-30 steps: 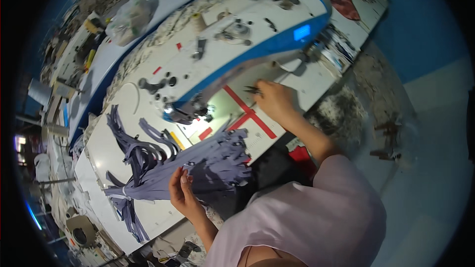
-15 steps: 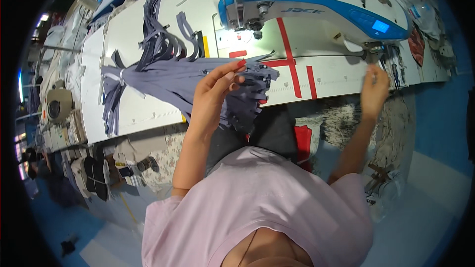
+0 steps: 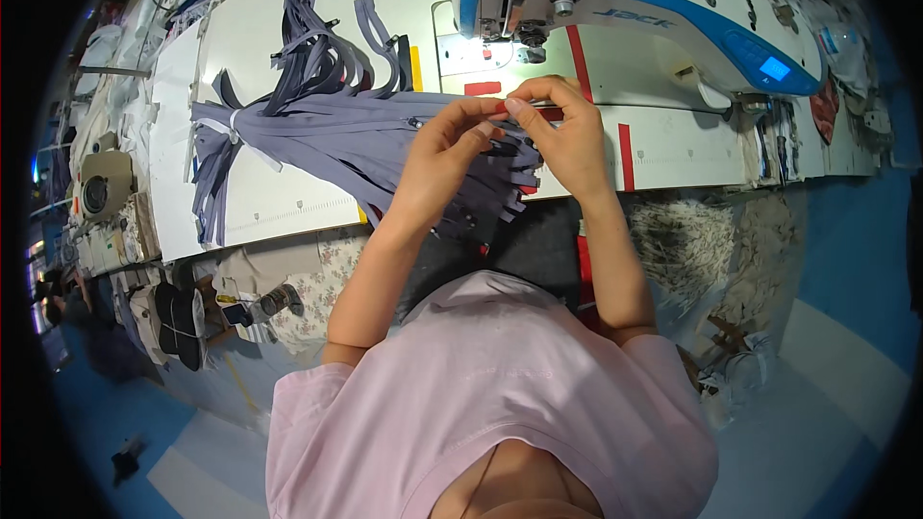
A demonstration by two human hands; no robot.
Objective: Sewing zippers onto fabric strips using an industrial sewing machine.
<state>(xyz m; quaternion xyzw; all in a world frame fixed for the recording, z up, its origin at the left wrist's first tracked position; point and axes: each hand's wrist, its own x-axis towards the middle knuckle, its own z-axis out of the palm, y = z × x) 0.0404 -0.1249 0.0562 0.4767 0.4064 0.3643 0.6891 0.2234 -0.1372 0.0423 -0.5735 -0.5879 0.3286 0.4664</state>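
A bundle of grey-purple zippers (image 3: pixel 327 139), tied near its left end with a white strip (image 3: pixel 234 125), lies across the front of the sewing table (image 3: pixel 317 207). Over its loose right ends my two hands meet. A small red piece that looks like tape (image 3: pixel 503 106) sits on the index fingertip of my left hand (image 3: pixel 442 159), whose thumb stays apart below it. My right hand (image 3: pixel 569 139) has thumb and index finger closed on that red piece. Behind my hands stands a white and blue sewing machine (image 3: pixel 615 10), its needle area lit.
More dark zippers (image 3: pixel 308 58) lie behind the bundle. Red tape strips (image 3: pixel 626 159) and a yellow strip (image 3: pixel 416 69) mark the tabletop. Small tools (image 3: pixel 779 144) stand at the table's right end. Fabric scraps (image 3: pixel 678 245) hang below the front edge.
My right hand has come left from the table's right end to my left fingertips and closed on the red piece. My left hand has shifted slightly right. The whole view has shifted a little.
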